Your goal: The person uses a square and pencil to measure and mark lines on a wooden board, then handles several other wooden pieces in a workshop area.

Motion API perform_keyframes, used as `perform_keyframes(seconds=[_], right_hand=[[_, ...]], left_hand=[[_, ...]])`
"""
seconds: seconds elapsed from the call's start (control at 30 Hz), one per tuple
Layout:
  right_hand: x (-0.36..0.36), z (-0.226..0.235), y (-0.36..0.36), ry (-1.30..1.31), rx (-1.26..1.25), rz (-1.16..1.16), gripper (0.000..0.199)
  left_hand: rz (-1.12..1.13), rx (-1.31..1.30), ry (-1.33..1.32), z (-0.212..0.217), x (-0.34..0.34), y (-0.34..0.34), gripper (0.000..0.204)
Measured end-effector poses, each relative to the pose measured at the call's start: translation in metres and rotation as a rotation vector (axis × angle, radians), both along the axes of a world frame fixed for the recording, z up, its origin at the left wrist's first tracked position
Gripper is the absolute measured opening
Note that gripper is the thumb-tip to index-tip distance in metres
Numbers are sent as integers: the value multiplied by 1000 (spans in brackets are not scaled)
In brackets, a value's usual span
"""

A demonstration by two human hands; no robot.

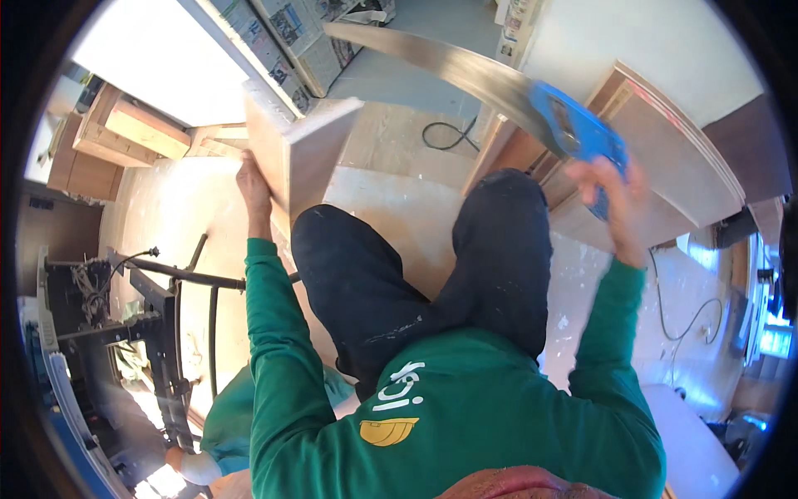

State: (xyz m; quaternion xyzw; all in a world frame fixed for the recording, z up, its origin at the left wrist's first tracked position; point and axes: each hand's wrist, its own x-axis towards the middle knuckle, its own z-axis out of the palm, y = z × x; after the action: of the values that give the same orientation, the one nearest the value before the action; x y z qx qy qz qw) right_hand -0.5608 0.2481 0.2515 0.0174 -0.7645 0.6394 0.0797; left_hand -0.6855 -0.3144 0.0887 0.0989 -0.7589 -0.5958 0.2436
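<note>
My right hand (613,200), slightly blurred, is closed round the blue handle of a handsaw (449,68). The saw is raised over the floor in front of my right knee, its long metal blade reaching up and to the left, clear of the wood. At the left, my left hand (256,185) grips the side of a wooden board piece (316,150), which stands beside my left knee. Two pale faces of this piece meet at an upright edge. My left fingers are partly hidden behind it.
Large wooden panels (657,158) lean at the right. A black metal stand (166,333) is at the left, near wooden boxes (137,133). A dark cable (449,135) loops on the floor ahead. Another person's green sleeve (233,420) shows at lower left.
</note>
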Motion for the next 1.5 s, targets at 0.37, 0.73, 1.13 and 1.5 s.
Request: perform_keyframes(seconds=[0.37,0.73,1.13,1.5], right_hand=[[396,-215,194,-479,-734,-678,32],[584,-408,164,-823,-1124,-812,34],[483,-291,172,-877,-480,-666,37],[336,-226,175,-746,13,-444,39]], left_hand=[[-74,94,90,73,-42,20,84],[-49,-379,9,150,-69,118,83],[-138,-317,25,122,-72,161,94],[-178,-241,-316,46,-111,162,87]])
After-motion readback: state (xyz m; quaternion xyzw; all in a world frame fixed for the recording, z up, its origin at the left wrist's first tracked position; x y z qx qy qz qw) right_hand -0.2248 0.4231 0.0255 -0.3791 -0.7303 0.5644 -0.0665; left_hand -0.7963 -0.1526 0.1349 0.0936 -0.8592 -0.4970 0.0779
